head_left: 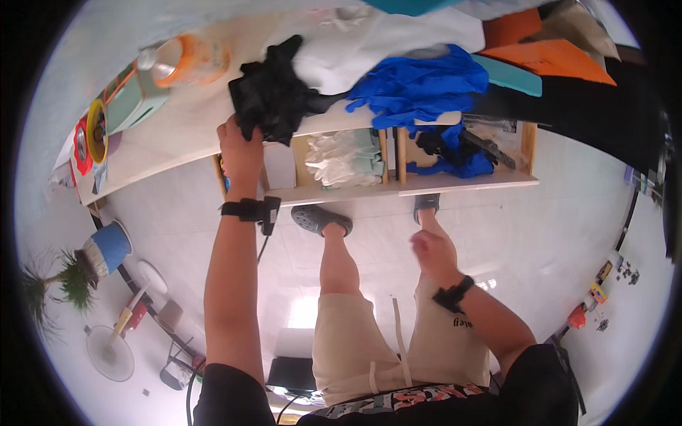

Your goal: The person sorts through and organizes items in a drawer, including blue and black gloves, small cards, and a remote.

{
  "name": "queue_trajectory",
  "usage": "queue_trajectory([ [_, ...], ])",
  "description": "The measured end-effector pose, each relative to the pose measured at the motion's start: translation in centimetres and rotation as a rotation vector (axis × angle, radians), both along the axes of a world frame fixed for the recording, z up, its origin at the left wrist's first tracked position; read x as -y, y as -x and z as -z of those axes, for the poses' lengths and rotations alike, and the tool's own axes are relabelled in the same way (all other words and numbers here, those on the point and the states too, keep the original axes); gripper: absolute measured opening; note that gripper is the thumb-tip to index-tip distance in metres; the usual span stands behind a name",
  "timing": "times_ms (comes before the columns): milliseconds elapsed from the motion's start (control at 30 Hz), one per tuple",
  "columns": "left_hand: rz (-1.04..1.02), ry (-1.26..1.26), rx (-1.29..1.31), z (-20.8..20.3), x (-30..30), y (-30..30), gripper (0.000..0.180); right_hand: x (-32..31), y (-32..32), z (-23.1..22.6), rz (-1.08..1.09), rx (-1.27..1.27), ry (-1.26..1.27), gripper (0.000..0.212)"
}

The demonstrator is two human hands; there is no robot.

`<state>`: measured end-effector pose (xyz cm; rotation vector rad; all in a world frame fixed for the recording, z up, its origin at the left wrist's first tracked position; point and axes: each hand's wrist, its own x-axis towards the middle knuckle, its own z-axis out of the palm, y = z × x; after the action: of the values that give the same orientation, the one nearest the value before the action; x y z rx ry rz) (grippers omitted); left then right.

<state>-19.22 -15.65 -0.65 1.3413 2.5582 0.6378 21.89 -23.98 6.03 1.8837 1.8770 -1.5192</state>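
My left hand (241, 157) reaches up to the table's front edge, with its fingers closed on the near left side of a heap of black gloves (273, 89). The fingertips are partly hidden by the heap. To its right on the tabletop lies a pile of blue gloves (419, 85). My right hand (435, 255) hangs in front of the drawers, a little blurred, with its fingers curled and nothing visible in them. Below the table edge, one open drawer section holds white gloves (337, 157), and another holds blue and black gloves (455, 160).
On the table's left stand an orange-labelled clear bottle (192, 60), a pale green box (135, 99) and a yellow tape roll (97, 131). Orange folders (547, 60) lie at the back right. The open drawer front (469, 186) juts toward my legs. A potted plant (106, 248) stands left.
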Motion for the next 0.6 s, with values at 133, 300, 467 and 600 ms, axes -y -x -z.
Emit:
queue_trajectory([
  [133,-0.040,0.049,0.064,-0.2,0.2,1.0,0.032,-2.8,-7.4,2.0,0.112,0.115,0.034,0.008],
  [300,-0.363,0.052,0.774,-0.2,2.9,3.4,0.017,-3.3,-12.0,6.6,0.384,-0.200,0.053,0.012],
  [467,-0.475,-0.378,1.224,-1.0,6.0,-3.0,0.021,-1.4,-8.4,6.2,0.754,-0.409,0.241,0.010],
  [600,-0.422,-0.389,1.332,-2.6,8.3,-4.6,0.027,1.8,-8.0,7.9,0.603,-0.421,0.332,0.011],
])
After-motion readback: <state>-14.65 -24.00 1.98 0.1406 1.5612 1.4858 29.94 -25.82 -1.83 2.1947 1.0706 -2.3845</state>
